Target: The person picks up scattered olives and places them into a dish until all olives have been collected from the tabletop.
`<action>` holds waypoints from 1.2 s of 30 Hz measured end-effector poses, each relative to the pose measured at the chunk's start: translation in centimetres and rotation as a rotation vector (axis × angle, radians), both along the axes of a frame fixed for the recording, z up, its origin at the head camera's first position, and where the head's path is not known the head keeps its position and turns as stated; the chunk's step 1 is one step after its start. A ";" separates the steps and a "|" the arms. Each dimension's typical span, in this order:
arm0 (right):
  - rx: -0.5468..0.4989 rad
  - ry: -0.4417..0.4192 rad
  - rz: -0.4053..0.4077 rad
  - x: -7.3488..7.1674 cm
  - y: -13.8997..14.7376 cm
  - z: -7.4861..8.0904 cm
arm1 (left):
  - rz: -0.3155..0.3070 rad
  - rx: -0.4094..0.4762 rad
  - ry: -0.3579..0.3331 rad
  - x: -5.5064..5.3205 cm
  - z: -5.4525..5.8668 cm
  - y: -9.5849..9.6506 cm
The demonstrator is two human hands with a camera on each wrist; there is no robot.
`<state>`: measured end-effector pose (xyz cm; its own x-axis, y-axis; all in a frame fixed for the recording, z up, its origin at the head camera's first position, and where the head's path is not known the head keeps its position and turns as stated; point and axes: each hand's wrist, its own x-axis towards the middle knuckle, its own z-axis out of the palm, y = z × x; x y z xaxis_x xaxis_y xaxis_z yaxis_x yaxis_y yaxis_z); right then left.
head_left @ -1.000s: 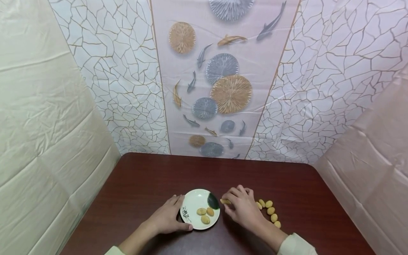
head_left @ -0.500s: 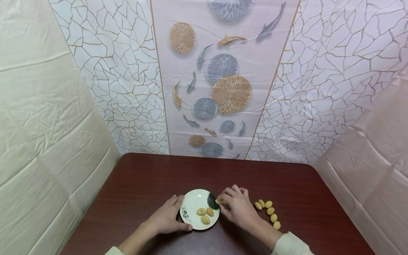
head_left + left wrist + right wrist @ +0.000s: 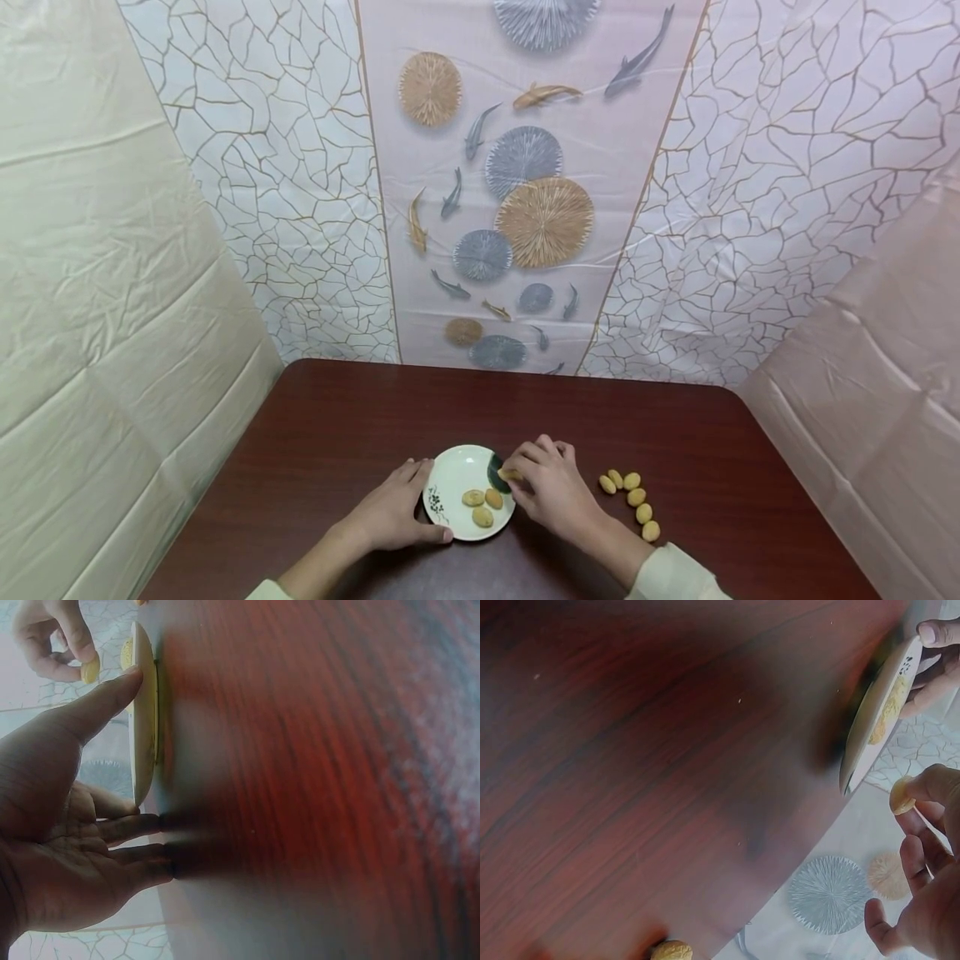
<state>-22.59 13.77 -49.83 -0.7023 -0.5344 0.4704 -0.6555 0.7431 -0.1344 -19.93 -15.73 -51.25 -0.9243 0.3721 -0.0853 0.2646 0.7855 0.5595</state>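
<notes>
A white plate point(image 3: 453, 465) with a dark green patch and a small floral print sits on the table. My left hand point(image 3: 393, 506) holds it at the left, thumb on the near rim and fingers at the far side. Three small yellow oval fruits point(image 3: 482, 517) lie on it. Over the plate's right edge, my right hand point(image 3: 551, 487) pinches another yellow oval fruit point(image 3: 902, 796) between thumb and fingertips. That fruit is above the plate and apart from it. The left wrist view shows the thumb against the rim, with some lower fingers resting by the tabletop.
Several more yellow oval fruits point(image 3: 636, 497) lie in a bent row on the dark red-brown table point(image 3: 360, 417), right of my right hand. Behind the table hangs a patterned cloth point(image 3: 517, 292). Pale cloth walls point(image 3: 847, 400) flank both sides.
My right hand has moved left with the pinched fruit, from beside the plate to over its right edge. My left hand and the plate have stayed in place.
</notes>
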 end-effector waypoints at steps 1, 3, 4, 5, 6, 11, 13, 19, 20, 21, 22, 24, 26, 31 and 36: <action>0.000 -0.001 0.004 0.0 -0.1 0.0 | 0.000 -0.001 0.001 0.0 0.0 0.0; -0.002 -0.002 0.014 0.0 -0.2 -0.1 | 0.001 -0.002 0.004 0.0 0.1 0.0; -0.004 -0.003 0.021 -0.1 -0.2 -0.1 | 0.001 -0.002 0.006 0.0 0.1 0.0; -0.006 -0.003 0.025 -0.1 -0.3 -0.1 | 0.001 -0.003 0.008 0.0 0.1 0.0; -0.008 -0.006 0.028 -0.1 -0.3 -0.1 | 0.000 -0.004 0.008 0.0 0.2 0.0; -0.012 -0.037 0.032 -0.2 -0.6 0.0 | -0.003 -0.010 0.000 -0.1 0.2 0.1; -0.012 -0.046 0.036 -0.2 -0.7 -0.1 | -0.003 -0.012 -0.006 -0.1 0.2 0.2; -0.012 -0.015 0.052 -0.2 -1.2 -0.3 | 0.003 -0.016 -0.011 0.0 0.2 0.1; -0.010 -0.008 0.053 -0.2 -1.2 -0.3 | 0.004 -0.017 -0.011 0.0 0.2 0.2; -0.008 -0.003 0.054 -0.2 -1.3 -0.4 | 0.005 -0.018 -0.010 0.0 0.2 0.2; -0.006 0.002 0.054 -0.2 -1.4 -0.4 | 0.005 -0.019 -0.008 0.1 0.2 0.2; 0.000 0.009 0.055 -0.3 -1.6 -0.5 | 0.006 -0.021 -0.007 0.1 0.2 0.2; 0.002 0.011 0.060 -0.3 -1.8 -0.6 | 0.008 -0.021 -0.008 0.1 0.1 0.1; 0.008 -0.005 0.067 -0.2 -2.3 -0.7 | 0.007 -0.021 -0.004 0.0 0.0 0.1; 0.018 -0.009 0.067 -0.3 -2.5 -1.0 | 0.006 -0.020 0.000 0.0 -0.1 0.0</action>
